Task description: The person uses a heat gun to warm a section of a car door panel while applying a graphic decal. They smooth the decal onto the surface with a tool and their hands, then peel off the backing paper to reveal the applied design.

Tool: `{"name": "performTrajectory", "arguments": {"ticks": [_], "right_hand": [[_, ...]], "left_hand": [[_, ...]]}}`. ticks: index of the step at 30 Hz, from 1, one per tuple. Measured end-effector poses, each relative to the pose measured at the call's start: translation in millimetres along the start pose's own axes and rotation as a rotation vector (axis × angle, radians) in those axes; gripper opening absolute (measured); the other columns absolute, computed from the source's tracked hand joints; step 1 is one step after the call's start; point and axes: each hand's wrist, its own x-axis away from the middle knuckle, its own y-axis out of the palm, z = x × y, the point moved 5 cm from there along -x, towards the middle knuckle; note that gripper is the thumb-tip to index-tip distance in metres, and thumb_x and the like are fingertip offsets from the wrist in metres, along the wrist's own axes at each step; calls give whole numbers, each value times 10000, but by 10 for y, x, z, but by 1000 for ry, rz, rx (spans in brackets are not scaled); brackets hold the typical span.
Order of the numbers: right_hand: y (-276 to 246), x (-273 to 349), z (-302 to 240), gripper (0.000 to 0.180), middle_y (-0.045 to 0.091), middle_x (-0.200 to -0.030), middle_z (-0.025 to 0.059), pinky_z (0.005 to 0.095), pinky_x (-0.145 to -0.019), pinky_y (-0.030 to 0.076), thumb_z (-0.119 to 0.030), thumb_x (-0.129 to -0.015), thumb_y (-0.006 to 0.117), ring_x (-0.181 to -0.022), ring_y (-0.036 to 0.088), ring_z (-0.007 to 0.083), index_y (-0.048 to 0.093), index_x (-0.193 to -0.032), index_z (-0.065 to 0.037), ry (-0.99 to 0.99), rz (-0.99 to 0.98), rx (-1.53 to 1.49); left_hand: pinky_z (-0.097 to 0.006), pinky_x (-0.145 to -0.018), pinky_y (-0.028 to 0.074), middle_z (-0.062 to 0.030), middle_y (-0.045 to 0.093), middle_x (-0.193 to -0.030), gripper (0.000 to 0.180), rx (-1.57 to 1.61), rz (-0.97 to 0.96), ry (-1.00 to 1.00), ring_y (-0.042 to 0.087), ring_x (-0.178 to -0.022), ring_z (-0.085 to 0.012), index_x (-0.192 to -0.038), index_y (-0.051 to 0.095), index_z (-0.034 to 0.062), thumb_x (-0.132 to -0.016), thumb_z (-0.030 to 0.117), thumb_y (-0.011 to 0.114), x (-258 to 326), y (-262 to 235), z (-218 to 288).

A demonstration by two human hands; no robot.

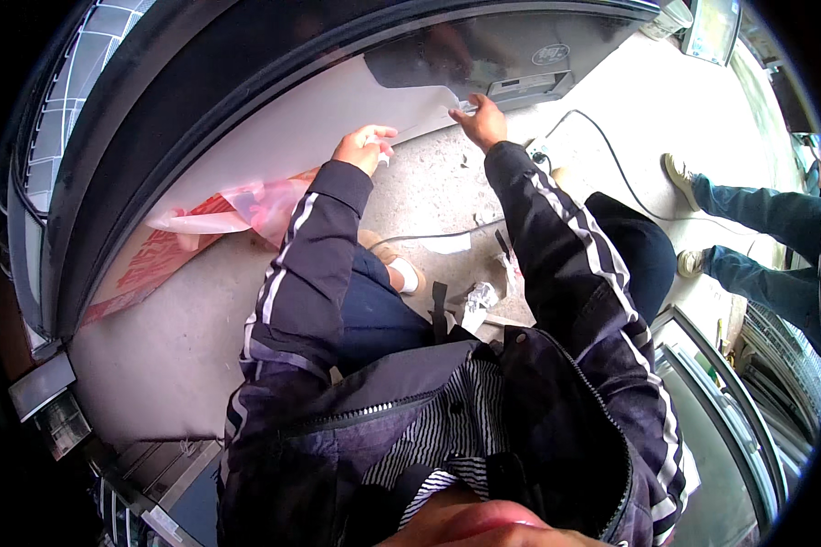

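In front of me is a large dark cabinet (pixel 246 64) with a curved rim. White film (pixel 337 109) covers part of its glossy lower panel, and the film's right edge lifts at a corner. At that corner is my right hand (pixel 485 125), thumb and forefinger apart; I cannot make out any grip on the film. My left hand (pixel 360 150) is farther left, close to the film, with fingers curled round a small white scrap (pixel 382 159). Left of it, loose pinkish film (pixel 260 202) hangs crumpled over the red-printed lower part of the panel.
A dark cable (pixel 611 164) runs across the concrete floor from a power strip (pixel 540 150). Crumpled scraps (pixel 480 299) lie by my knees. At the right, another person's legs (pixel 766 214) stand near a glass lid (pixel 711 419). A bucket (pixel 668 18) stands at the far right.
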Motion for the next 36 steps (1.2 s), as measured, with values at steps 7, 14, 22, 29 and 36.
{"name": "performTrajectory", "arguments": {"ticks": [7, 14, 22, 29, 36], "right_hand": [[324, -215, -175, 437, 690, -1030, 194, 429, -874, 508, -449, -776, 722, -1011, 652, 357, 717, -1022, -88, 83, -116, 184], [414, -37, -204, 296, 698, -887, 192, 458, -769, 532, -394, -828, 658, -861, 676, 379, 735, -915, -122, -25, 14, 276], [462, 95, -325, 220, 701, -866, 180, 444, -752, 541, -329, -823, 666, -839, 688, 351, 747, -877, -132, 0, 99, 266], [482, 110, -324, 231, 701, -860, 189, 451, -779, 535, -316, -813, 664, -846, 689, 352, 747, -872, -108, 30, 34, 231], [450, 168, -433, 353, 695, -857, 232, 445, -751, 549, -325, -851, 565, -838, 694, 364, 708, -832, -3, 22, -21, 272]], "left_hand": [[-316, -780, 494, -61, 658, -873, 357, -242, 300, 177, 617, -842, -165, -1104, 669, 83, -960, 380, 533, -66, -186, 108], [-331, -790, 494, -103, 696, -920, 569, -368, 275, 103, 650, -868, -199, -1039, 696, 63, -859, 597, 614, -143, -150, 225], [-351, -808, 503, -134, 706, -913, 545, -380, 270, 43, 673, -884, -238, -1067, 691, 48, -884, 551, 588, -439, -97, 174], [-404, -871, 500, -181, 693, -1048, 458, -500, 258, 126, 658, -994, -341, -1088, 699, 79, -892, 471, 566, -790, 184, 223], [-409, -896, 494, -187, 687, -1066, 521, -643, 184, 122, 648, -1023, -340, -1085, 702, 61, -846, 517, 621, -889, 457, 311]]}}
